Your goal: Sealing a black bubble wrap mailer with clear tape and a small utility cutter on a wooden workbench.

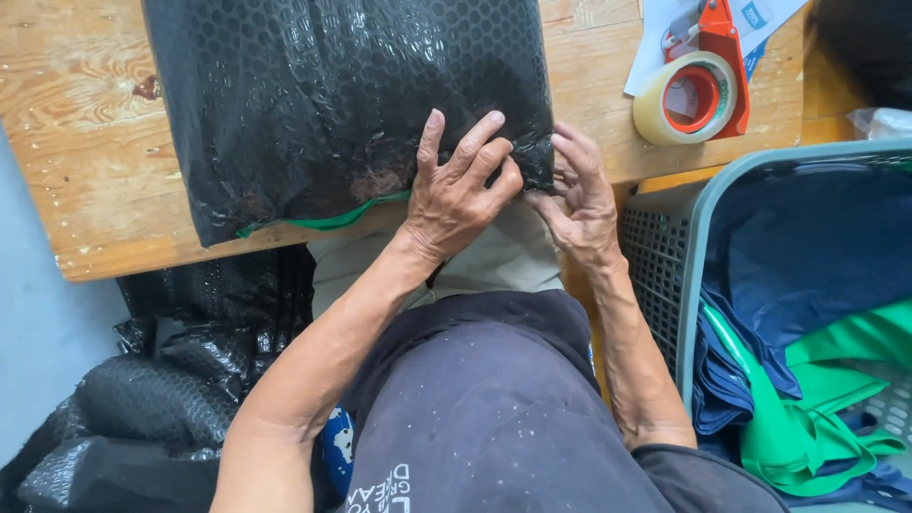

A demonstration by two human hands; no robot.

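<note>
A stuffed black plastic bag point(323, 95) with a honeycomb pattern lies on a wooden table point(85, 161). A strip of green cloth point(332, 217) shows along the bag's near edge. My left hand point(456, 190) presses flat on the bag's near right corner, fingers spread. My right hand point(579, 195) pinches that same corner from the right side. Both hands touch each other at the bag's edge, over the table's front edge.
A tape dispenser point(698, 85) with an orange handle and a roll of tan tape lies on papers at the table's right. A grey-green plastic basket point(689, 247) with blue and green cloth stands at right. More black bags point(171, 380) are heaped on the floor at left.
</note>
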